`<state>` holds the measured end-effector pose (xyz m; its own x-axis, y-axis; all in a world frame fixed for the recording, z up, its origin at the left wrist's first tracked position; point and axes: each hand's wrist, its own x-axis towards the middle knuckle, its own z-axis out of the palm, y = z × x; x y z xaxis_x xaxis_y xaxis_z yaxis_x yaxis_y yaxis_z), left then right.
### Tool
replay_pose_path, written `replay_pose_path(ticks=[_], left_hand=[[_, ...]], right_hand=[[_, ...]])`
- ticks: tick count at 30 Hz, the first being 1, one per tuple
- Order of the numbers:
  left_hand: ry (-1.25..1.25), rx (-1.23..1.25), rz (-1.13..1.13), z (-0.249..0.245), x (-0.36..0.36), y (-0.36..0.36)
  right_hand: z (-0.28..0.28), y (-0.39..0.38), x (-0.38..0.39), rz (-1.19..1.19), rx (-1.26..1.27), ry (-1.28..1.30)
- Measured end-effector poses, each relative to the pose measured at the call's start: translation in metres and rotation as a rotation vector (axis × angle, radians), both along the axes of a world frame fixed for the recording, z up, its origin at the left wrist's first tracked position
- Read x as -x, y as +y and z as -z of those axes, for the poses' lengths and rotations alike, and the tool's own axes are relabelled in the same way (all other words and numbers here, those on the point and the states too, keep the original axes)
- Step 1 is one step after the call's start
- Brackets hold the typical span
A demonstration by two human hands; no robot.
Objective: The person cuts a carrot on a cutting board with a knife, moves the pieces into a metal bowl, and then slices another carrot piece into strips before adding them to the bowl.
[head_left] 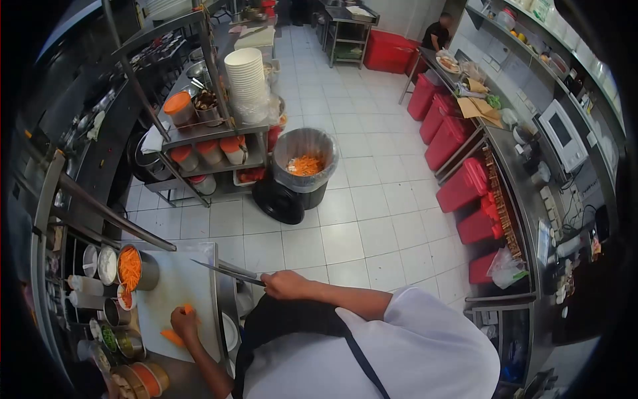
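My right hand point(284, 284) is wrapped round the handle of a kitchen knife point(229, 270), its blade pointing left past the edge of the white cutting board point(156, 306). Down on the board, my left hand point(185, 324) has its fingers closed on a piece of carrot point(189, 308), mostly hidden by the fingers. Another orange carrot piece point(173, 338) lies on the board just below that hand. At the board's upper left corner stands a metal pot point(150, 269) heaped with shredded carrot point(130, 269).
Left of the board, containers include a bowl of chopped greens point(108, 338) and squeeze bottles point(85, 286). A lined bin point(319, 147) with orange shreds stands ahead, its black lid point(279, 201) leaning beside it. Red bins point(463, 184) line the right counter; a person point(436, 34) is far back.
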<state>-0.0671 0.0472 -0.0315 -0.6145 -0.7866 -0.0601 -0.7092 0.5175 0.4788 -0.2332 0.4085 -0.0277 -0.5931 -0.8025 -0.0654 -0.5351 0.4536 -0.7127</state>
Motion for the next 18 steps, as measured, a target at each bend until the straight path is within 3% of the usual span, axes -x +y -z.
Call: replay_pose_path(ticks=[8,11,18], left_hand=[[-0.004,-0.079,0.055,0.010,0.005,-0.013],[0.148,-0.079,0.102,0.011,0.004,-0.010],[0.012,-0.122,0.103,0.015,0.001,-0.020]], right_hand=[[-0.009,0.000,0.002,0.003,-0.024,-0.020],[-0.004,-0.004,0.002,-0.014,-0.031,-0.015],[0.008,-0.008,0.002,-0.040,-0.045,-0.017]])
